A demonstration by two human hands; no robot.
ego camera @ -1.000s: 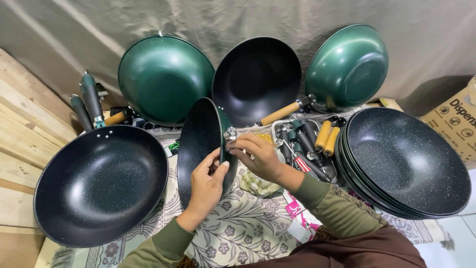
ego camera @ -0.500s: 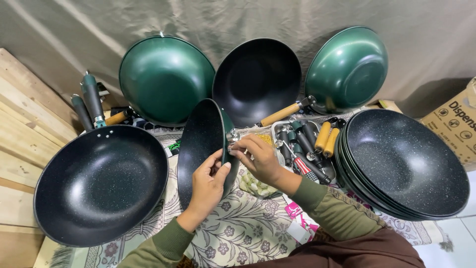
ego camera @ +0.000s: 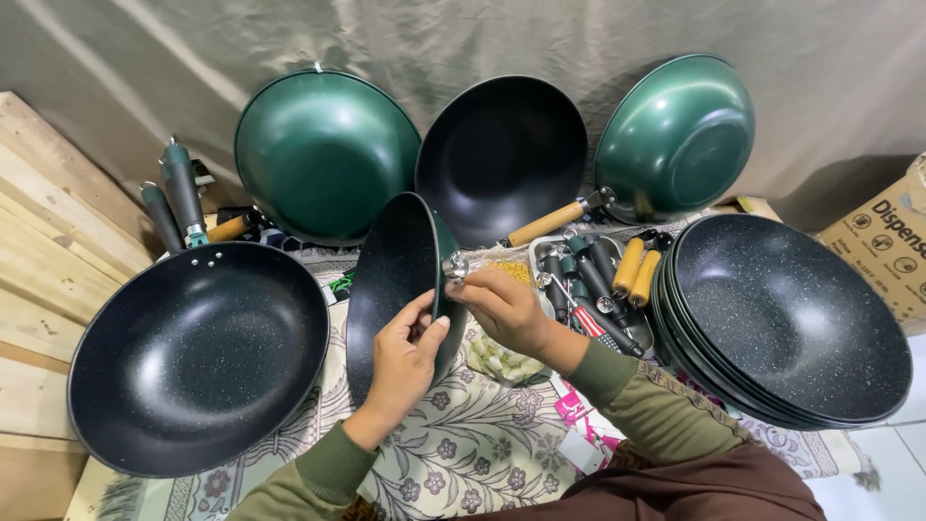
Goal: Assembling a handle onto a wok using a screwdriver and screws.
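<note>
A dark speckled wok pan (ego camera: 391, 280) with a green outside stands on edge in the middle, above a floral cloth (ego camera: 463, 444). My left hand (ego camera: 405, 362) grips its lower rim and steadies it. My right hand (ego camera: 506, 307) reaches to the pan's right rim, where its fingertips pinch a small silver metal fitting (ego camera: 454, 264) against the rim.
A large handled black wok (ego camera: 198, 357) lies at the left. A stack of black woks (ego camera: 786, 323) sits at the right. Two green woks (ego camera: 323, 154) (ego camera: 675, 135) and a black one (ego camera: 502, 154) lean on the back cloth. A tray of handles (ego camera: 598, 280) lies behind my right hand. A cardboard box (ego camera: 883, 241) stands far right.
Both hands stay on the upright pan. The right hand's fingers have shifted slightly at the metal fitting on the rim.
</note>
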